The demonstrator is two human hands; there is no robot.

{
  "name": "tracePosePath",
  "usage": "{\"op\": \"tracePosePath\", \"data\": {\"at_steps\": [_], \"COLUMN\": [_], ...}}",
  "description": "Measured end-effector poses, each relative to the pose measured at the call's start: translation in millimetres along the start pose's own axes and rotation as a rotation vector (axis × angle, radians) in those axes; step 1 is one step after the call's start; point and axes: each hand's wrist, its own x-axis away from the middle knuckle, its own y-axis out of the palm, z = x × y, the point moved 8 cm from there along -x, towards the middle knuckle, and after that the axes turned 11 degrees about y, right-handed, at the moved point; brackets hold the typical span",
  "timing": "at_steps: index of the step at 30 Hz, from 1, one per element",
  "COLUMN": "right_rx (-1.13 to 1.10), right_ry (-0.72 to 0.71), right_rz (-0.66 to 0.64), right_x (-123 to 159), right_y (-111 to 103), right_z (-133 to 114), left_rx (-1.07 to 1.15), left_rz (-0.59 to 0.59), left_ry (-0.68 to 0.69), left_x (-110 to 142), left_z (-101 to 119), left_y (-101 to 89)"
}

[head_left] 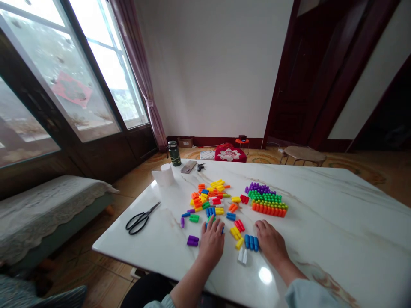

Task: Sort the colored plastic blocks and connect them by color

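Observation:
My left hand point(213, 239) reaches down over a few blue plastic pegs, with fingers bent around them; bits of blue show at both sides, and a green peg shows by the fingertips. My right hand point(272, 243) rests on the table, fingers loosely extended, just right of a short row of blue pegs point(251, 242). I see nothing in it. Between the hands lie yellow pegs point(235, 232), red pegs point(239, 225) and white pegs point(242, 256). Purple pegs point(193, 241) lie left of my left hand. Beyond is a mixed-colour heap point(212, 197).
Orderly rows of purple, green, olive and orange pegs point(268, 200) stand on the marble-look table point(334, 214). Black scissors point(141, 219) lie at left. Farther back are a paper roll point(166, 174), a flask point(174, 153), a phone point(189, 167) and keys point(201, 167).

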Motion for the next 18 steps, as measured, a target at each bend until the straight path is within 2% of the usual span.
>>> {"op": "tracePosePath", "data": {"at_steps": [4, 7, 9, 11, 13, 16, 18], "right_rx": [-0.001, -0.022, -0.029, -0.032, -0.037, -0.039, -0.032], "right_ry": [0.001, 0.005, 0.009, 0.018, 0.029, 0.049, 0.063], "right_rz": [-0.007, -0.012, -0.018, -0.024, -0.03, -0.05, -0.07], "right_x": [-0.1, 0.0, 0.2, 0.3, 0.3, 0.1, 0.1], "right_y": [0.3, 1.3, 2.7, 3.4, 3.1, 3.2, 4.5], "right_z": [-1.5, -0.8, 0.0, 0.6, 0.7, 0.7, 0.8], "left_rx": [0.078, 0.146, 0.16, 0.113, -0.014, -0.044, -0.05], "left_rz": [0.05, 0.116, 0.155, 0.156, 0.025, -0.059, -0.131], "left_ry": [0.108, 0.231, 0.223, 0.124, -0.008, -0.077, -0.114], "left_x": [1.2, -19.8, -49.6, -88.2, -127.8, -176.0, -197.5], "left_z": [1.8, -0.7, -12.6, -32.9, -56.9, -83.7, -99.4], "left_y": [-10.3, -24.6, -33.5, -37.3, -28.3, -14.5, -1.3]}}
